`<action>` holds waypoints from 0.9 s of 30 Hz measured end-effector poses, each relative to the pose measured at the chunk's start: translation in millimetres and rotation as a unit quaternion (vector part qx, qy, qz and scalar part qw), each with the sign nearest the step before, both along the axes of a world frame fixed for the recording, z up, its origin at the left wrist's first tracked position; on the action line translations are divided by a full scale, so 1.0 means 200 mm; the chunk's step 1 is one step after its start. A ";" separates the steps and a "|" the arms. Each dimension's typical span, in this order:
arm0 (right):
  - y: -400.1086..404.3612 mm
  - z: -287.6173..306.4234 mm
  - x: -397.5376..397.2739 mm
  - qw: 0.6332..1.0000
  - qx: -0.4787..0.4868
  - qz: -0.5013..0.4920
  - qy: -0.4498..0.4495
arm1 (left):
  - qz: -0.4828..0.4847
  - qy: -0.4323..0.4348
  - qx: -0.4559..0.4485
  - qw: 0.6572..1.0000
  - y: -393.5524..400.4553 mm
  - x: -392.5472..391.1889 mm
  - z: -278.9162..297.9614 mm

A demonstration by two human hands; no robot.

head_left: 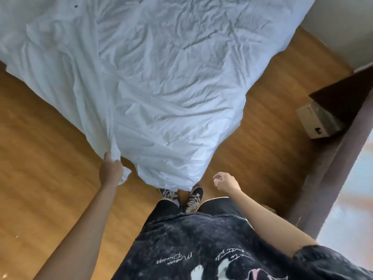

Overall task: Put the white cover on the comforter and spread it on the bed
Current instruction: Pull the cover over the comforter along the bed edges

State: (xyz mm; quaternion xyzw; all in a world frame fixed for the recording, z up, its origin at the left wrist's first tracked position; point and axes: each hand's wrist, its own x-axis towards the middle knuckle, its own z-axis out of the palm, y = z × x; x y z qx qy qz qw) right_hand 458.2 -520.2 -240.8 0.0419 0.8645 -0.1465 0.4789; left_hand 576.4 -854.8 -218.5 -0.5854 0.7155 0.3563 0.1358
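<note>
Gripping a bunched corner of the white cover is the left hand; the right hand hangs loosely curled, holding nothing.

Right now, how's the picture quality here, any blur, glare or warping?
Head view: wide-angle warping bends the wood floor; bright washed-out glare at the lower right edge; right hand slightly soft; white cover evenly lit, with left hand gripping its bunched edge.

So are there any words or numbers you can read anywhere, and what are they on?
Dark shirt: white cursive writing, upside down from this view, too blurred to read.
Cardboard box: a small dark mark, too small to read.
White cover: a tiny dark tag near the top left, unreadable.
Nothing else carries text.
</note>
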 end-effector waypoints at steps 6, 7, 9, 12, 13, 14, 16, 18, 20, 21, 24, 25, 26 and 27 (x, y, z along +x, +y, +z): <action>-0.05 0.05 -0.12 0.996 -0.024 0.088 -0.007 | -0.007 0.006 0.005 1.000 0.08 -0.09 0.02; -0.05 0.05 -0.17 0.995 -0.025 0.093 -0.005 | -0.009 0.009 0.004 1.000 0.09 -0.12 0.02; -0.04 0.04 -0.31 0.995 -0.024 0.093 -0.002 | -0.012 0.003 -0.007 1.000 0.12 -0.18 0.00; -0.02 -0.02 -0.60 0.996 -0.019 0.090 0.007 | -0.028 -0.014 -0.020 0.999 0.17 -0.29 -0.07; -0.01 -0.04 -0.72 0.995 -0.017 0.093 0.019 | -0.037 -0.021 -0.019 0.999 0.19 -0.34 -0.09; -0.01 -0.08 -0.86 0.995 -0.020 0.097 0.032 | -0.043 -0.028 -0.018 0.999 0.20 -0.40 -0.12; -0.02 -0.15 -1.19 0.992 -0.024 0.109 0.058 | -0.043 -0.043 -0.024 0.998 0.23 -0.53 -0.17; -0.05 -0.26 -1.56 0.989 -0.021 0.115 0.085 | -0.035 -0.073 -0.042 0.996 0.26 -0.68 -0.24; -0.07 -0.42 -1.93 0.985 -0.016 0.129 0.110 | -0.004 -0.098 -0.043 0.994 0.31 -0.82 -0.32; -0.09 -0.50 -2.10 0.981 -0.014 0.150 0.119 | 0.010 -0.107 -0.037 0.993 0.34 -0.89 -0.36; -0.15 -0.72 -2.48 0.981 -0.034 0.171 0.081 | 0.046 -0.126 -0.040 0.990 0.42 -1.07 -0.47; -0.18 -0.78 -2.55 0.987 -0.049 0.145 0.051 | 0.061 -0.132 -0.044 0.988 0.45 -1.12 -0.49; -0.20 -0.83 -2.58 0.991 -0.069 0.110 0.018 | 0.073 -0.134 -0.047 0.987 0.46 -1.16 -0.51; -0.21 -0.87 -2.58 0.993 -0.084 0.083 -0.013 | 0.080 -0.133 -0.054 0.986 0.47 -1.19 -0.52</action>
